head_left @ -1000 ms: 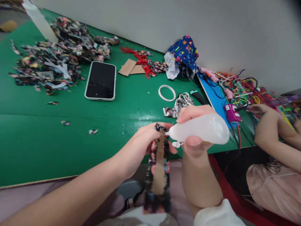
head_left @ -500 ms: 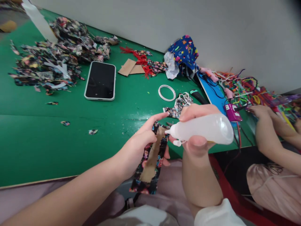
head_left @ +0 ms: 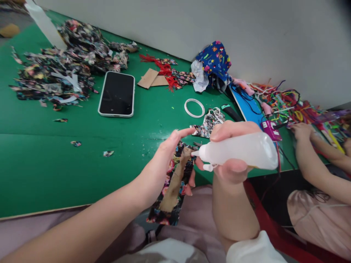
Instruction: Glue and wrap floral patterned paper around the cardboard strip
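Observation:
My left hand (head_left: 167,160) holds a strip of dark floral fabric (head_left: 171,186) with a brown cardboard piece lying along its middle, forefinger stretched out above it. My right hand (head_left: 229,160) grips a translucent white squeeze bottle (head_left: 241,150), held sideways, its nozzle touching the upper end of the strip. Both hands hover over the near edge of the green table (head_left: 82,160). The strip's lower end hangs down toward my lap.
A phone (head_left: 117,94) lies screen up at mid table. A heap of floral scraps (head_left: 60,62) fills the far left. A white ring (head_left: 194,108), cardboard pieces (head_left: 150,78), blue patterned cloth (head_left: 215,60) and coloured cords (head_left: 287,102) lie beyond. Another person's arms (head_left: 315,160) work at right.
The fabric strip has tilted from hanging straight down to slanting left, and my left forefinger has stretched out. The bottle has shifted slightly right. The other person's hand has moved on the cords.

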Demonstrator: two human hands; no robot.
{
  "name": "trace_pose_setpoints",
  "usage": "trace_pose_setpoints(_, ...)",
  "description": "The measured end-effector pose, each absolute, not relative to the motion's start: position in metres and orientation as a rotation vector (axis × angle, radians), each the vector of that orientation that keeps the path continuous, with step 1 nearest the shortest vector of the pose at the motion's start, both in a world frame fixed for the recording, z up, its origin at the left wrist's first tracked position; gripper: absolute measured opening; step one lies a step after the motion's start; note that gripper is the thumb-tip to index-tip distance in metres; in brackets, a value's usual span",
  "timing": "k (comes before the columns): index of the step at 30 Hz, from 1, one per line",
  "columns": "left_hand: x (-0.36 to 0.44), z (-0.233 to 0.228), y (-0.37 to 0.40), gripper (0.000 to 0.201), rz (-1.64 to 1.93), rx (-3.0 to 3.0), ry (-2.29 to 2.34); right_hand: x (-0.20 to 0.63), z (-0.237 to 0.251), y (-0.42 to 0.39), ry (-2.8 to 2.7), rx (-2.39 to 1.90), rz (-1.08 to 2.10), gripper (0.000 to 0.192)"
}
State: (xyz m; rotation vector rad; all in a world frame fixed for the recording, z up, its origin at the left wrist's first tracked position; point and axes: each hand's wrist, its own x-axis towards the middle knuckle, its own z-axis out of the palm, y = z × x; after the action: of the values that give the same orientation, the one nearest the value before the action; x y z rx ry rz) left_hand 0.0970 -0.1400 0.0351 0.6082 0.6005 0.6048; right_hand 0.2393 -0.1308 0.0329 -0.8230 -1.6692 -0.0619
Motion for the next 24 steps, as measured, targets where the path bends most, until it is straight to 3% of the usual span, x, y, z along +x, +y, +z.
trace_pose_setpoints(24, 0.0959, 0.0317, -0.1416, 0.049, 0.581, 0.679, 0.594, 0.2413, 0.0341, -0.1302, -1.637, -0.927, -0.088, 0.041)
